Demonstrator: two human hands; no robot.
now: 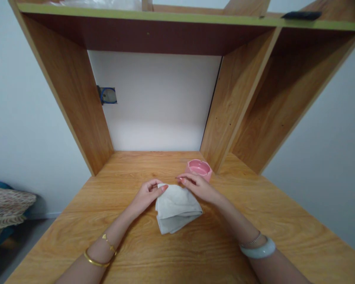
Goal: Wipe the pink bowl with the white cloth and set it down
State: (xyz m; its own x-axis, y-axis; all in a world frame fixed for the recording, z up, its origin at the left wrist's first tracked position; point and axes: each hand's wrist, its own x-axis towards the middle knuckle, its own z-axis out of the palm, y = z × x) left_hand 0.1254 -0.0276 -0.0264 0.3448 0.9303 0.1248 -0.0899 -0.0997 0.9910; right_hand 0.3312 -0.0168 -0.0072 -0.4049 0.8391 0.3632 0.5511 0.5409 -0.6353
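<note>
A folded pale grey cloth hangs in front of me over the wooden desk. At its upper left corner, my left hand is closed, pinching the edge between thumb and fingers. My right hand is by the cloth's upper right side, its thumb and forefinger pressed together. A small thin dark thing pokes out from those fingertips, too small to name. Just behind the right hand stands a pink ashtray with a notched rim, partly hidden by that hand.
The wooden desk runs under both arms. Upright wooden panels and a shelf frame the back. An open wall socket box shows at left. A dark object lies on the shelf; a woven cloth is at far left.
</note>
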